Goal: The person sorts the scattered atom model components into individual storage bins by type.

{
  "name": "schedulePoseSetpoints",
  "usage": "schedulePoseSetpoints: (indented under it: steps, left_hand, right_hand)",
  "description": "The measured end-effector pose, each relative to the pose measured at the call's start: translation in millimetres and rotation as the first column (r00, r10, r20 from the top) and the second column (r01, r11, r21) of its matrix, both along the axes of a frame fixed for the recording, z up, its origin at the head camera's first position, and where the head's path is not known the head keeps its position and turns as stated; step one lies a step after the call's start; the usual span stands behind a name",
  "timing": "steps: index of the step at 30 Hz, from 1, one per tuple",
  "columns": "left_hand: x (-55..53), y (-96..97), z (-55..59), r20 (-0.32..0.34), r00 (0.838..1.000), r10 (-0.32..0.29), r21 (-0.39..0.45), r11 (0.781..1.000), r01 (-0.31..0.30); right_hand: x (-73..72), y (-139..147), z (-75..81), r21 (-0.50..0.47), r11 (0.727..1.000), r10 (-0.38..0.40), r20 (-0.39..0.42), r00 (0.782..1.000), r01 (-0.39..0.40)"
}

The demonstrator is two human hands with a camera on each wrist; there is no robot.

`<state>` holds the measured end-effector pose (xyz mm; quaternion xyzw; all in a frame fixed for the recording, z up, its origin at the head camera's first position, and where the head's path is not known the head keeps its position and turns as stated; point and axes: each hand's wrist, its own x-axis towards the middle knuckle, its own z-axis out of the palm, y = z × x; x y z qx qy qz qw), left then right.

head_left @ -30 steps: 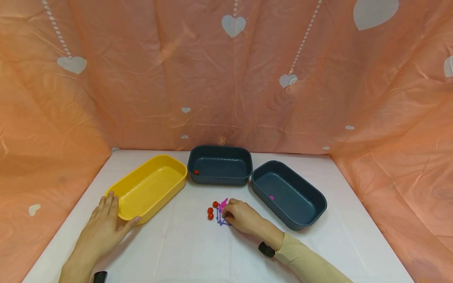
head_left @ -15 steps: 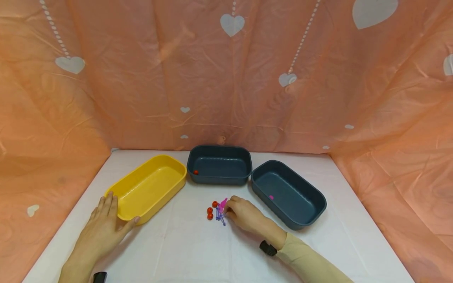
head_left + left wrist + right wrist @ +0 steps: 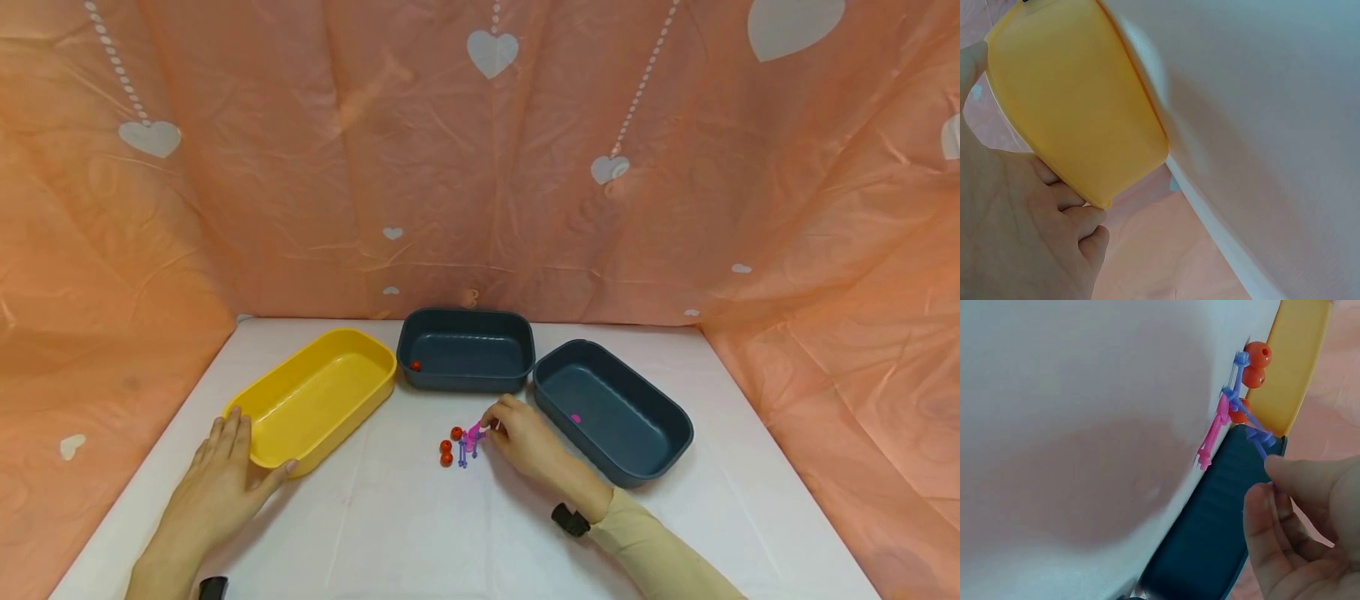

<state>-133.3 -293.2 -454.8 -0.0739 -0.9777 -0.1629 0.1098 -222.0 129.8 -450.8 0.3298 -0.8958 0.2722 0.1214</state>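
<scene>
My right hand [image 3: 528, 440] pinches the end of a small purple plastic stick [image 3: 1256, 445] between thumb and fingers, just above the table. It overlaps other purple sticks [image 3: 1238, 370] with knobbed ends in the right wrist view, so whether they are linked cannot be told. Beside them lies a pink plastic piece [image 3: 1213, 434]. Several red beads [image 3: 446, 447] sit just left of this cluster. My left hand [image 3: 210, 492] rests on the near-left end of a yellow tray [image 3: 341, 431], with fairly straight fingers over its rim and the thumb spread along the near side.
A dark blue tray [image 3: 465, 383] at the back holds one red bead [image 3: 416, 366]. Another dark blue tray [image 3: 660, 454], angled at the right, holds a pink bit [image 3: 575, 418]. An orange curtain [image 3: 480, 208] with hearts encloses the white table [image 3: 390, 533].
My right hand has moved slightly away from me, lifting and pulling a purple stick from the front of the cluster. The left hand and the trays have stayed put.
</scene>
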Motion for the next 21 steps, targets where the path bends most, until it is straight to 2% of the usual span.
schedulePoseSetpoints:
  steps: [5, 12, 17, 21]
  left_hand:
    - [-0.1, -0.6, 0.3, 0.006, 1.0, 0.001, -0.002, 1.0, -0.001]
    - [0.5, -0.4, 0.1, 0.004, 1.0, 0.001, -0.004, 1.0, -0.001]
    - [0.4, -0.6, 0.1, 0.008, 1.0, -0.002, 0.0, 1.0, 0.002]
    - [0.4, -0.1, 1.2, 0.019, 1.0, 0.002, 0.001, 1.0, -0.002]
  right_hand:
    - [-1.7, -1, 2.9, -0.052, 0.998, -0.027, -0.057, 0.998, 0.025]
    - [-3.1, -5, 11.9, -0.117, 0.99, -0.074, -0.004, 0.997, 0.073]
    - [-5.2, -12, 19.4, -0.143, 0.988, -0.057, 0.032, 0.998, 0.061]
    - [-8.1, -21, 23.8, -0.165, 0.985, -0.035, 0.03, 0.999, 0.04]
